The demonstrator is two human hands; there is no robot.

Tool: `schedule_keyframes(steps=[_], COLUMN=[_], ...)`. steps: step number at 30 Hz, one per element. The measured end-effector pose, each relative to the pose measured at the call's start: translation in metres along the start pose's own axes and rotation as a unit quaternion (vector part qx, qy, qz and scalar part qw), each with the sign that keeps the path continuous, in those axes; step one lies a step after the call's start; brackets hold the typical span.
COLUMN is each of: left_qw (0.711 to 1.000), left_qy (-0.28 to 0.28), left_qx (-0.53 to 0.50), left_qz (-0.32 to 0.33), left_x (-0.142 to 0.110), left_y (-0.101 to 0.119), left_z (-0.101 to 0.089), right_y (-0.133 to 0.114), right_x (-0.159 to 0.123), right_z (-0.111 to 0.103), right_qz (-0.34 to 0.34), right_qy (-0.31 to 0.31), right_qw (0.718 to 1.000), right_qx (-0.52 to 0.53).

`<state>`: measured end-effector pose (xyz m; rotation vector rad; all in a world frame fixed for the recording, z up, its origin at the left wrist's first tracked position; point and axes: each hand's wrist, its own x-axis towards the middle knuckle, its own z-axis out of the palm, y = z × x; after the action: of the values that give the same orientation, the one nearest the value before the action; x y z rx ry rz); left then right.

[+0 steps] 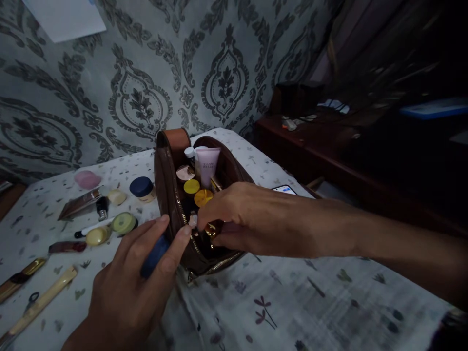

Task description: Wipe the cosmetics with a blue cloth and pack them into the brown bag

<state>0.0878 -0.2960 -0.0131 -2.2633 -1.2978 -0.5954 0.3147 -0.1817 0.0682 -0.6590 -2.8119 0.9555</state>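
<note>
An unzipped brown toiletry bag (166, 183) stands on the patterned cloth. My right hand (244, 219) reaches into its near end, fingers closed around a small shiny gold item (210, 230) whose kind is mostly hidden. The fingers of my left hand (139, 273) are stretched out and apart, with the tips at the bag's left rim. Between its thumb and forefinger shows a dark blue object (155, 256); whether the hand grips it is unclear. Inside the bag are a pink tube (207, 165), a yellow lid (191, 186), an orange-yellow lid (203, 197) and a white-capped bottle (189, 152).
Left of the bag lie a navy-lidded jar (142, 187), a green-lidded pot (124, 223), a brown tube (80, 202), a pink sponge (87, 179) and several slim cosmetics. A phone (284, 189) lies behind my right wrist. Dark red furniture (278, 131) borders the right side.
</note>
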Motion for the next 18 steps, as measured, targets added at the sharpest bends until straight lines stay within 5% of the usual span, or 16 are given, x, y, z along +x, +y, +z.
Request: schedule_keyframes(steps=[18], left_qw=[1.0], left_qy=[-0.008], left_qx=[-0.001], left_qz=[0.003], left_x=[0.003], left_y=[0.0], left_z=[0.0], right_y=[0.008], right_x=[0.0], right_z=[0.022], right_qz=[-0.012], right_qy=[0.016], right_qw=[0.999], right_qx=[-0.039])
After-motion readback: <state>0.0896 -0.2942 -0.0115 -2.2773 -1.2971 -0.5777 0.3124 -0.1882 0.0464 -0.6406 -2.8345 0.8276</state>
